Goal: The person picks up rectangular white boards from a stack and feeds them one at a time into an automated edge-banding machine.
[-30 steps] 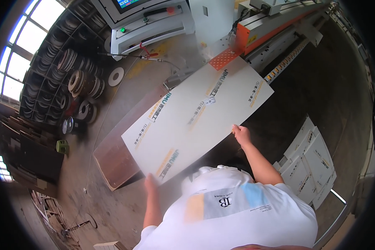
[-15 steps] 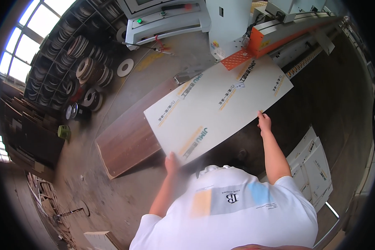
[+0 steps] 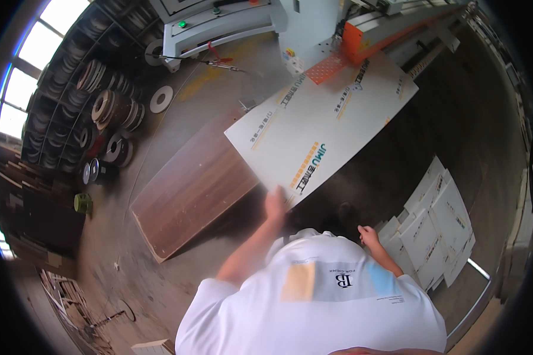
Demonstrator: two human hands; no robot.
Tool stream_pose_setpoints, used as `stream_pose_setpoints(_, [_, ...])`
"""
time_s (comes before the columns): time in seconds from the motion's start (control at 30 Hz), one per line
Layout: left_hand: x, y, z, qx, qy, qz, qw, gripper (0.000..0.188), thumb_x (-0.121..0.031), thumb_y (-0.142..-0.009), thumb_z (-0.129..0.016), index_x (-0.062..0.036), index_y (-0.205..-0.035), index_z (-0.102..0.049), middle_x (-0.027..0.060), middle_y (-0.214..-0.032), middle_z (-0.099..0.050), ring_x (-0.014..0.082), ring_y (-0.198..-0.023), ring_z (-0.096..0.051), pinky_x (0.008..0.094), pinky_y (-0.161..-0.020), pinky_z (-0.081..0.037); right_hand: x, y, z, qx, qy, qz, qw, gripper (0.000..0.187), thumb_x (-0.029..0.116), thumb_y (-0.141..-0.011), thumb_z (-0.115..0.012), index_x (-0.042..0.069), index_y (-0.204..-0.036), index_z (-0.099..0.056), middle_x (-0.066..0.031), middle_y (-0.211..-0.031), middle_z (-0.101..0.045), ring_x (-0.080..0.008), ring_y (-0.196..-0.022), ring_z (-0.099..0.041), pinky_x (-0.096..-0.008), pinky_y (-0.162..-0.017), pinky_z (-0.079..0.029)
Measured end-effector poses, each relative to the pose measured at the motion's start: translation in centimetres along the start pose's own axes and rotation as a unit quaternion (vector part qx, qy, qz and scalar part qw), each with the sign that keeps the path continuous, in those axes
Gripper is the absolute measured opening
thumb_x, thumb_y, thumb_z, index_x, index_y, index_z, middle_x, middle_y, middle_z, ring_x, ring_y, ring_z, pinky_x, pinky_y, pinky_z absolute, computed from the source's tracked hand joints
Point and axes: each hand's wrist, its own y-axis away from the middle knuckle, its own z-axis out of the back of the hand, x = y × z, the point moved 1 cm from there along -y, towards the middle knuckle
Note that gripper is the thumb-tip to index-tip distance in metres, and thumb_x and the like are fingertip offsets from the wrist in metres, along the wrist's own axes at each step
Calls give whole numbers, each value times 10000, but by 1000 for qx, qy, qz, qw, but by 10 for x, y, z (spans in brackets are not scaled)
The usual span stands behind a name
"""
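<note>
A large white panel (image 3: pixel 326 124) with printed film lies slanting ahead of me. Its far end sits by an orange perforated plate (image 3: pixel 328 67) on the machine. At the panel's near left corner is my left hand (image 3: pixel 275 204), slightly blurred, closed on the edge. My right hand (image 3: pixel 369 235) is off the panel, close to my body on the right, with its fingers curled and nothing visible in them. Beneath the panel's left part runs a long brown wooden board (image 3: pixel 198 192).
A grey machine (image 3: pixel 225 35) with an orange-ended beam (image 3: pixel 353 42) stands ahead. Stacked white panels (image 3: pixel 429 231) lie at right. Reels of edge banding (image 3: pixel 115 110) fill racks at left, near a green container (image 3: pixel 83 203). Dark boards (image 3: pixel 35 207) stand at far left.
The white panel has moved away from me, toward the machine, with my left hand following at its corner. My right hand has let go of the panel's edge and drawn back toward my body.
</note>
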Motion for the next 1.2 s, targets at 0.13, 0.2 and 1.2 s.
stream_pose_setpoints(0.13, [-8, -25, 3, 97, -45, 15, 994, 428, -413, -1023, -461, -24, -1188, -534, 122, -886, -637, 210, -634, -627, 332, -485, -511, -71, 42, -13, -54, -50, -69, 995, 339, 404, -946, -640, 72, -885, -606, -45, -667, -572, -143, -483, -508, -306, -446, -409])
stream_pose_setpoints(0.2, [-8, -35, 19, 156, -131, 21, 979, 434, -434, -1026, -455, -20, -1131, -536, 114, -809, -633, 213, -545, -611, 312, -469, -504, -89, 57, -31, -80, -85, -72, 991, 347, 394, -943, -641, 48, -916, -616, -56, -662, -576, -160, -481, -509, -319, -453, -416])
stream_pose_setpoints(1.2, [77, -4, -237, 544, -632, 2, 553, 312, -315, -982, -533, -43, -1110, -616, 118, -910, -697, 225, -768, -686, 353, -677, -578, -246, 194, -285, -119, -704, -287, 639, 408, 460, -913, -624, 71, -1032, -651, -99, -833, -664, -202, -677, -616, -342, -571, -510])
